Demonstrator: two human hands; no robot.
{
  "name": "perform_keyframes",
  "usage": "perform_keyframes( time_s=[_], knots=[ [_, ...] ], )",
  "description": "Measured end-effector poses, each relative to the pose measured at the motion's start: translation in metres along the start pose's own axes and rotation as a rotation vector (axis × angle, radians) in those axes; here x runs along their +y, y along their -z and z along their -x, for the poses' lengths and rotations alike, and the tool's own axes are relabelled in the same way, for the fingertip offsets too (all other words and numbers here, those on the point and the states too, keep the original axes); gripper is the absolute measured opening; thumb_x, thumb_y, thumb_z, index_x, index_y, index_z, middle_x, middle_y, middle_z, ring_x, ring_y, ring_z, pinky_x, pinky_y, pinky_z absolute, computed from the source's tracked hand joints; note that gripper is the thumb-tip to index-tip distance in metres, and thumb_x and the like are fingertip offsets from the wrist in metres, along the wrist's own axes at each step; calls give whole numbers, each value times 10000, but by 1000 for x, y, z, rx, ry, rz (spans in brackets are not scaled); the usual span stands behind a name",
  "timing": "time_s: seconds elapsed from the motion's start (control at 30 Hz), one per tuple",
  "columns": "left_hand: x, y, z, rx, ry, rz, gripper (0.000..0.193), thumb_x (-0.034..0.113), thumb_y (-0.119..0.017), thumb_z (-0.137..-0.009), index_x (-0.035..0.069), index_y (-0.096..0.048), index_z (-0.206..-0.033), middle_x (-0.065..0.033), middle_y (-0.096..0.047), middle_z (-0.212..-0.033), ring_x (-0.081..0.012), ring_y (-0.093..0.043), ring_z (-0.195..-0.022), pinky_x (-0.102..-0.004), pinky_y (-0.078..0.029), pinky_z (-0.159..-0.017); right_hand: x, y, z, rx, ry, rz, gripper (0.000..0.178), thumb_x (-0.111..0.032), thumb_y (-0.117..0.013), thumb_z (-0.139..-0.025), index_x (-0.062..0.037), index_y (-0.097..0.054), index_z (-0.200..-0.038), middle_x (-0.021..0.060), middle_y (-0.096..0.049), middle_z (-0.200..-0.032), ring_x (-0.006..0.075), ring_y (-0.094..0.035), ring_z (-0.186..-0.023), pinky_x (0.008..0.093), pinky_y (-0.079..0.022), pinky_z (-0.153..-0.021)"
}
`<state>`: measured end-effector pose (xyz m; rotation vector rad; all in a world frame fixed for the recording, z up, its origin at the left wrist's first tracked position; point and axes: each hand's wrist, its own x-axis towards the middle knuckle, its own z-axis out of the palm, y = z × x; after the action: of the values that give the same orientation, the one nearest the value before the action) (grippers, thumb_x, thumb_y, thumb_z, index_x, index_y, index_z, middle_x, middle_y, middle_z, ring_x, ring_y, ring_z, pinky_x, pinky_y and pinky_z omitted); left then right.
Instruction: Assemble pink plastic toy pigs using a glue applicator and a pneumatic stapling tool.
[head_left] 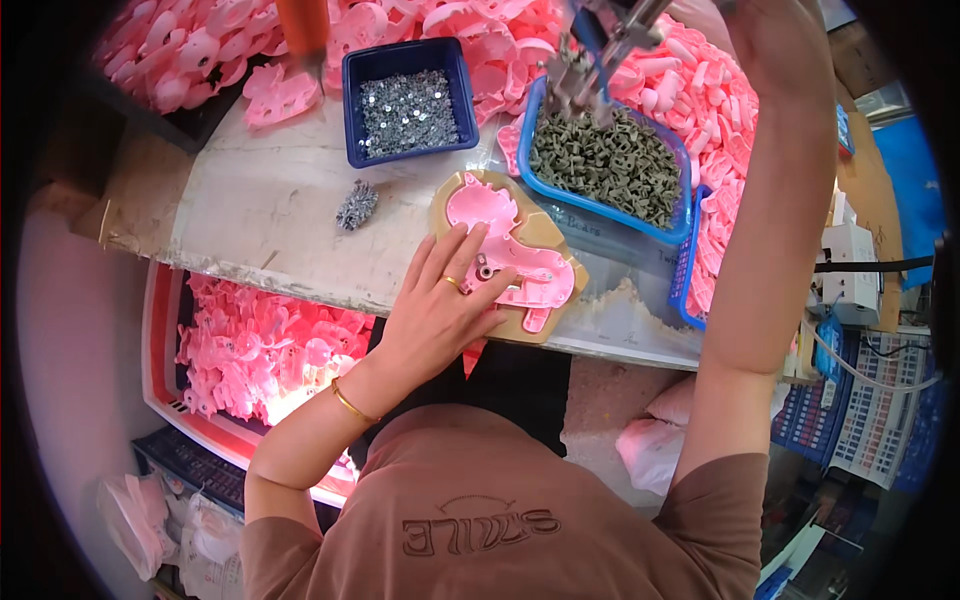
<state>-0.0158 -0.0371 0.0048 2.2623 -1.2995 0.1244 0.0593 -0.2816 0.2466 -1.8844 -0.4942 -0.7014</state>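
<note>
My left hand [440, 300], with a ring and a bracelet, rests on a pink plastic shell half [540, 268], fingers stretched and apart. The shell lies hollow side up in a tan shaped holder [555, 235] near the table's front edge. A small round metal part [486, 272] sits inside the shell by my fingertips. My right arm stretches up along the right side; my right hand [780, 45] is at the top edge, its fingers cut off from view. Left of it, a blurred metal tool head [590, 85] hangs above a blue basin [683, 215] of small grey-green parts.
A dark blue tray [470, 140] holds small screws; a clump of screws [357, 206] lies on the table [260, 215]. Pink shells [500, 50] are heaped behind. A crate [165, 385] of pink parts stands below left. An orange tool [303, 28] hangs at the top.
</note>
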Motion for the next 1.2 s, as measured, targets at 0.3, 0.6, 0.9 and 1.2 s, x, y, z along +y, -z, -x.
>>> perform_keyframes(
  time_s=[0.3,0.6,0.9,1.2],
  knots=[
    [-1,-2,2,-49,9,-51,464,368,-722,-847,209,-605,-1268,-171,-404,-1497,-352,-354,-1405,-539,-313,-1136,-44,-74,66,180,-295,-512,712,-40,-620,-733,67,-367,-1390,91,-581,-807,174,-598,-701,275,-529,-662],
    [1,-4,1,-16,-8,-51,470,366,-714,-852,206,-612,-1283,-191,-424,-1477,-370,-363,-1393,-544,-308,-1139,-33,-80,88,293,-454,-277,614,-3,-660,-748,52,-411,-1307,58,-614,-719,113,-543,-509,231,-432,-491],
    [1,-5,2,-33,-7,-56,434,329,-717,-859,196,-615,-1259,-206,-424,-1475,-383,-358,-1402,-550,-289,-1151,-11,-89,101,358,-162,-272,466,68,-703,-792,46,-492,-1206,18,-609,-729,80,-563,-565,226,-452,-549],
    [0,16,-4,-8,-96,30,201,173,-730,-823,89,-625,-971,-144,-497,-1410,-365,-405,-1369,-555,-322,-1126,-16,-4,19,135,-49,0,538,-518,-703,-901,-16,-608,-1071,29,-620,-855,67,-580,-789,221,-474,-678]
  ],
)
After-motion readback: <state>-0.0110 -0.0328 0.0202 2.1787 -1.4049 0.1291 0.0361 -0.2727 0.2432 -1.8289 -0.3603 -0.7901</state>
